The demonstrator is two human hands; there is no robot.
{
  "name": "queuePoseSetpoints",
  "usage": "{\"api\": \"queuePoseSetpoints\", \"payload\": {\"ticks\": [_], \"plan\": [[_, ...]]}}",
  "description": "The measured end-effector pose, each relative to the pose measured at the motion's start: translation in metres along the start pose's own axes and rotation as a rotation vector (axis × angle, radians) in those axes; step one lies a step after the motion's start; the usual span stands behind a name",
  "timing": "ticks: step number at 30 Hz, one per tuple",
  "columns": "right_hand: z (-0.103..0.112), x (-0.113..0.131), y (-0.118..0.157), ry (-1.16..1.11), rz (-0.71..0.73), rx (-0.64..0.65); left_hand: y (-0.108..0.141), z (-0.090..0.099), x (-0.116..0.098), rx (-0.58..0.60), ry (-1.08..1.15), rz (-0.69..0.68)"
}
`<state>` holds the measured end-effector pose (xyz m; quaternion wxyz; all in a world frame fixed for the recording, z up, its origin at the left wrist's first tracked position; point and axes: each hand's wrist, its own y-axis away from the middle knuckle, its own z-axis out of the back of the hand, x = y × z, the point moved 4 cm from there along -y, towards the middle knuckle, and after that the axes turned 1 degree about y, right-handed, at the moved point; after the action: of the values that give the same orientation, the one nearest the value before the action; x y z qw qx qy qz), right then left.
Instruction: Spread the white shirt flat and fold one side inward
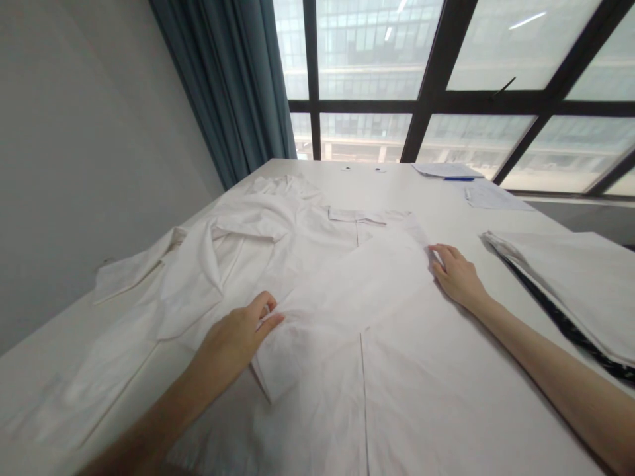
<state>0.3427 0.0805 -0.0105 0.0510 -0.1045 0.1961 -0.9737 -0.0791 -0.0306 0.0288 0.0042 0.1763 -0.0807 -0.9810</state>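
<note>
A white coat [397, 297], long and thin-clothed, lies spread front to back before me, with a slit running down its lower middle. One sleeve is folded diagonally over its body. My left hand [238, 334] pinches the cloth at its left side, thumb and fingers near a loose cuff-like end. At the right edge of the coat, my right hand [456, 274] lies low on the table, its bent fingertips closed on the cloth's border. A second crumpled white garment [248, 238] lies to the left, its sleeves bunched and partly overlapping.
The white table [391, 188] reaches to the window. A folded white cloth stack [585, 284] with a black patterned layer beneath lies at right. Papers [496, 198] and a blue pen [459, 179] lie at the far right. A blue curtain [233, 86] and grey wall [89, 145] border the left.
</note>
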Motion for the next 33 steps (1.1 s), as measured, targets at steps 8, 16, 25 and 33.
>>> {"api": "queuePoseSetpoints", "payload": {"ticks": [8, 16, 25, 33], "plan": [[0.003, 0.009, 0.003, 0.084, 0.117, -0.048, 0.016, -0.009, -0.028, -0.208, -0.08, -0.632], [0.005, 0.036, 0.008, -0.043, 0.49, 0.096, 0.034, -0.021, -0.049, -0.02, -0.096, -0.842], [0.0, 0.033, 0.009, -0.025, 0.411, 0.257, 0.033, -0.022, -0.048, -0.039, -0.142, -0.847], [0.001, 0.032, 0.009, -0.056, 0.379, 0.223, 0.036, -0.018, -0.055, -0.115, 0.009, -0.899]]}}
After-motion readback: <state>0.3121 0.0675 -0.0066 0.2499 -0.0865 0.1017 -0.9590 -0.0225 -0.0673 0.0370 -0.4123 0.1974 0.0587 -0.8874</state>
